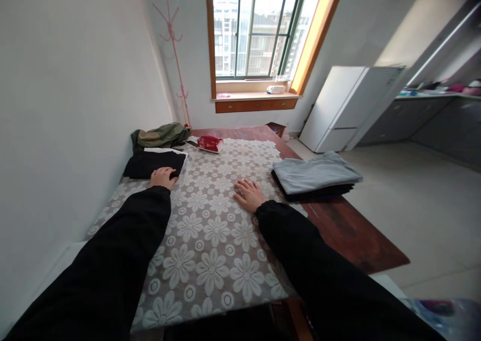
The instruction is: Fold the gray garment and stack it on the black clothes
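Resting the left hand on the near right corner of a folded black cloth, at the left side of the surface close to the wall. Bending those fingers slightly over the fabric — cannot tell whether gripping any of it or only lying on top. Laying the right hand palm down on the flowered tablecloth, with its fingers spread and released, between the black cloth and a pile at the right. Wearing black sleeves gathered at both wrists.

In that pile, can see folded grey cloth on top of folded black layers, set partly over the tablecloth's edge and partly on bare reddish wood. Beside the black cloth, can make out something white showing along its far and right edges. Just behind that, can see a crumpled green bundle near the wall, with a dark strap reaching toward a red packet on the far part of the tablecloth. Beyond the surface, can see a pink coat stand in the corner, a window with a small white item on its sill, and — to the right — a white fridge.
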{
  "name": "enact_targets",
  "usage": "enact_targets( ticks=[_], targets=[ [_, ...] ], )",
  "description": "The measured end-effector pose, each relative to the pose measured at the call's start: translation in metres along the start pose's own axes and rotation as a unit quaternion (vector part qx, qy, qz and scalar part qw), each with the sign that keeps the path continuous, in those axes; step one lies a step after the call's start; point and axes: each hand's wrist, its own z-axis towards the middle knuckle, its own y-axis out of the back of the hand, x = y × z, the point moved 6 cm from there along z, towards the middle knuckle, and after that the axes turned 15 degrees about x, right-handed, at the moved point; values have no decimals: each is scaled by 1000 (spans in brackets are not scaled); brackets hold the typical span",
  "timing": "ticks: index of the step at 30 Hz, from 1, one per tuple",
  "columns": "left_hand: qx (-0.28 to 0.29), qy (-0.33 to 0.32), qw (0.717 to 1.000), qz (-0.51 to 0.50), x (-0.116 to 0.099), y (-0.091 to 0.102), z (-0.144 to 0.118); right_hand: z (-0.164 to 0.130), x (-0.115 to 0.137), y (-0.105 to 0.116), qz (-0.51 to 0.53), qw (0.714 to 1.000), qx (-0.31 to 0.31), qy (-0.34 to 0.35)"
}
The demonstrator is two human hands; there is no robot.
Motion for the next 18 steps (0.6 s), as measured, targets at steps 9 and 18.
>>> enact_targets(
  ticks=[9,18],
  targets=[
    [-106,4,994,-16,-31,57,-18,-1,-1,2,23,1000,-14,9],
    [96,-129,987,0,-85,-2,-150,-4,-6,22,101,993,-59,0]
  ],
)
